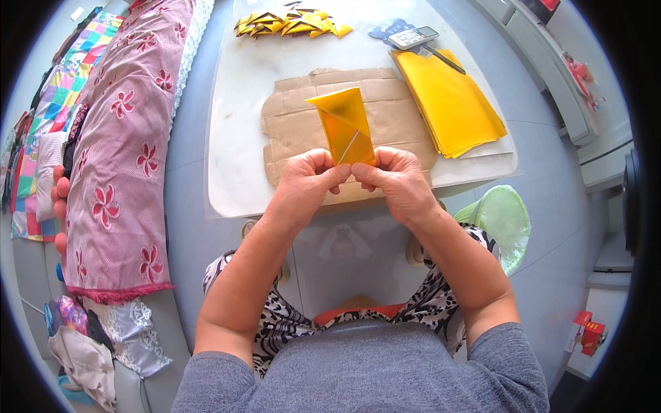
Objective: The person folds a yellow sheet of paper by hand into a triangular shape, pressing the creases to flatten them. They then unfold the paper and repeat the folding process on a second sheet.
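A partly folded sheet of shiny gold paper (347, 124) is held upright between both hands, above a flattened piece of brown cardboard (294, 108). My left hand (313, 175) pinches its lower left corner with thumb and fingers. At the lower right corner, my right hand (393, 173) pinches it the same way, the two thumb tips almost touching. The paper's top is folded into a slanting flap, and a thin pale line runs across its lower half. To the right lies a stack of flat gold sheets (452, 106). Folded gold paper pieces (289, 23) are heaped at the table's far side.
A white remote control (413, 37) and a black pen (445, 60) lie near the stack on the white table (237, 129). A green lined bin (503, 222) stands on the floor at right. At left is a sofa under a pink floral cover (121, 155).
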The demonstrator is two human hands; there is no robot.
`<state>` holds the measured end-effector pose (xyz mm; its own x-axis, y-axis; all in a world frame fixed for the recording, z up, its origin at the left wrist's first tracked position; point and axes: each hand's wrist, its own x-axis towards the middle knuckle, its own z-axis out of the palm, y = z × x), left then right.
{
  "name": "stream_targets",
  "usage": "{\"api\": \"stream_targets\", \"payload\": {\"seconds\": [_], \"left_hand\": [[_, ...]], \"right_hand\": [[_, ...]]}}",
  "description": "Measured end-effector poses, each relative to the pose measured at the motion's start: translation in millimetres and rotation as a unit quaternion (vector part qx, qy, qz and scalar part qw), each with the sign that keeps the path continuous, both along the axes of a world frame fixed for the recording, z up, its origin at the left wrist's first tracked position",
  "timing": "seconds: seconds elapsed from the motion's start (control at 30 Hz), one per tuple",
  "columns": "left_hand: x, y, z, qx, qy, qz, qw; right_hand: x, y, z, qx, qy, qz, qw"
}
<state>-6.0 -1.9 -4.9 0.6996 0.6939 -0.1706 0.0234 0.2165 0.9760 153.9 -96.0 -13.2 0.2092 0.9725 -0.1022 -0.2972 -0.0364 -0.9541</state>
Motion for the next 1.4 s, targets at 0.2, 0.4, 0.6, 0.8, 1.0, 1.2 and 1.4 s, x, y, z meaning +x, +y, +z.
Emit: {"api": "stream_targets", "payload": {"seconds": [0.2,0.4,0.6,0.8,1.0,1.2,1.4], "left_hand": [[-2,2,0,0.013,0.013,-0.030,0.999],[-3,2,-3,0.009,0.027,-0.078,0.997],[6,-5,4,-0.028,-0.031,-0.059,0.997],[7,4,-3,-0.119,-0.096,0.010,0.988],[6,6,-6,-0.130,-0.081,0.010,0.988],[6,-3,9,0.010,0.030,-0.063,0.997],[9,-6,7,-0.005,0.011,-0.085,0.996]], "right_hand": [[10,3,8,0.029,-0.025,-0.043,0.998],[23,5,2,0.048,-0.009,-0.041,0.998],[13,4,1,0.021,-0.049,-0.066,0.996],[-1,2,-1,-0.005,-0.086,-0.026,0.996],[0,2,7,-0.004,-0.080,-0.014,0.997],[18,4,7,0.019,-0.056,-0.021,0.998],[21,2,6,0.020,-0.029,-0.029,0.999]]}}
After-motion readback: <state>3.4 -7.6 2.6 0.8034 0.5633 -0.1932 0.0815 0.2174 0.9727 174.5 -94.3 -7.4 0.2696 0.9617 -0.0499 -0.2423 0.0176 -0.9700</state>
